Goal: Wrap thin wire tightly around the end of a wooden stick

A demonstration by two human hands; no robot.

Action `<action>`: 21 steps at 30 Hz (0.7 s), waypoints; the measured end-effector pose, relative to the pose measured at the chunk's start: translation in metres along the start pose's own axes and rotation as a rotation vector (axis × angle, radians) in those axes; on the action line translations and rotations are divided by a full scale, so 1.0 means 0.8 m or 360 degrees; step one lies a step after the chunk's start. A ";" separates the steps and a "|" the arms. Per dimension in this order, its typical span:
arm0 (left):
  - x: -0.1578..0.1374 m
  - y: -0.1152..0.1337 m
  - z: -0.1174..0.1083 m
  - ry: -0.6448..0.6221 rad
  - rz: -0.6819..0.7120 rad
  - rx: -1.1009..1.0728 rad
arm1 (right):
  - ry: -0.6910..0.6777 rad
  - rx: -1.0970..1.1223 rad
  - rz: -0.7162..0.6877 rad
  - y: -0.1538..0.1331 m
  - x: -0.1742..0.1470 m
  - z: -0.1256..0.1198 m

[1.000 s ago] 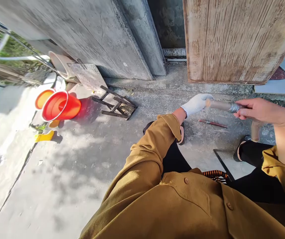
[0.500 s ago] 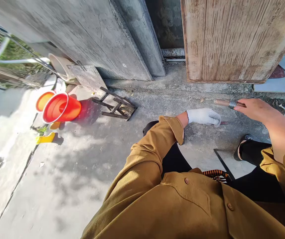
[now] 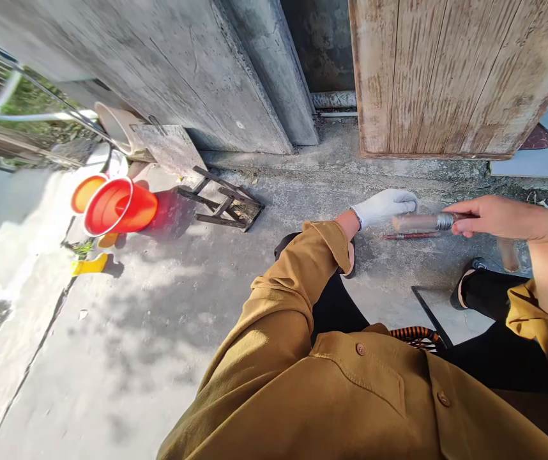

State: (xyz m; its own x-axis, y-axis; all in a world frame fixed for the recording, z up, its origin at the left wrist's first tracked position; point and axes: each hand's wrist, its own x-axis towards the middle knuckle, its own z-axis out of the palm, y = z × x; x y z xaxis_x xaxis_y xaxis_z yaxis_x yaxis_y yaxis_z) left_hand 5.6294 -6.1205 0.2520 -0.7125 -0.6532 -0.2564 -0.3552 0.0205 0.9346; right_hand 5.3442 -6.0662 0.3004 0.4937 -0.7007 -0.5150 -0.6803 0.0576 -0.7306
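Note:
My left hand (image 3: pixel 385 206), in a white knit glove, hovers low over the concrete with its fingers curled closed. Whatever may be in those fingers is hidden. Bare, my right hand (image 3: pixel 492 216) grips a wooden stick (image 3: pixel 415 222) wound with wire (image 3: pixel 444 222); its left end is blurred and sits just below the gloved fingers. Beneath the stick a thin dark red rod (image 3: pixel 409 236) lies on the ground. Under my right wrist shows a short brown piece (image 3: pixel 508 254); I cannot tell whether it joins the stick.
A wooden door panel (image 3: pixel 437 83) stands against the concrete step ahead. To the left are an upturned small wooden stool (image 3: pixel 226 204), red buckets (image 3: pixel 130 207) and a yellow boot-shaped thing (image 3: pixel 89 264). A dark metal bar (image 3: pixel 431 314) lies between my legs.
My left hand has risen from the red rod, now fully visible on the ground. My right hand has brought the wire-bound stick down and slightly left, near the glove.

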 end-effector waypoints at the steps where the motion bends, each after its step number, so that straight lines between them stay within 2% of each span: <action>1: 0.001 -0.001 0.002 0.0035 -0.0015 -0.0068 | 0.0179 0.0153 0.0005 0.003 -0.003 -0.006; 3: 0.000 -0.001 0.008 0.0047 -0.0025 -0.0184 | 0.0667 0.0527 0.0011 0.006 -0.007 -0.015; 5: -0.002 0.003 0.016 -0.0055 -0.0021 -0.0251 | 0.1106 0.0843 0.0009 0.005 -0.009 -0.020; 7: -0.007 0.009 0.024 -0.0248 -0.0023 -0.0303 | 0.1346 0.0971 0.0057 0.005 -0.006 -0.021; 9: -0.012 0.017 0.031 -0.0486 -0.0006 -0.0364 | 0.1357 0.0787 0.0232 0.008 0.001 -0.021; 12: -0.018 0.026 0.035 -0.0718 0.0013 -0.0330 | 0.1052 -0.0191 0.0626 0.016 0.014 -0.018; 14: -0.021 0.029 0.034 -0.0745 0.0034 -0.0244 | 0.0673 -0.0794 0.0770 0.021 0.023 -0.013; 15: -0.021 0.030 0.033 -0.0733 0.0055 -0.0212 | 0.0484 -0.0951 0.0790 0.023 0.027 -0.009; 18: -0.020 0.029 0.027 -0.0569 0.0104 -0.0167 | 0.0056 -0.1025 0.0735 0.026 0.036 0.006; 21: -0.016 0.027 0.023 -0.0316 0.0083 -0.0106 | -0.0252 -0.0906 0.0533 0.022 0.039 0.024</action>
State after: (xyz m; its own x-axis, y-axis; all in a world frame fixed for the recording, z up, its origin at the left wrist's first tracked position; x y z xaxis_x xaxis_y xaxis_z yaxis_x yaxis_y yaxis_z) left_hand 5.6202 -6.0977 0.2707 -0.8365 -0.4903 -0.2445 -0.2786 -0.0036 0.9604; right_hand 5.3582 -6.0734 0.2626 0.2504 -0.5950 -0.7637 -0.9681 -0.1605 -0.1923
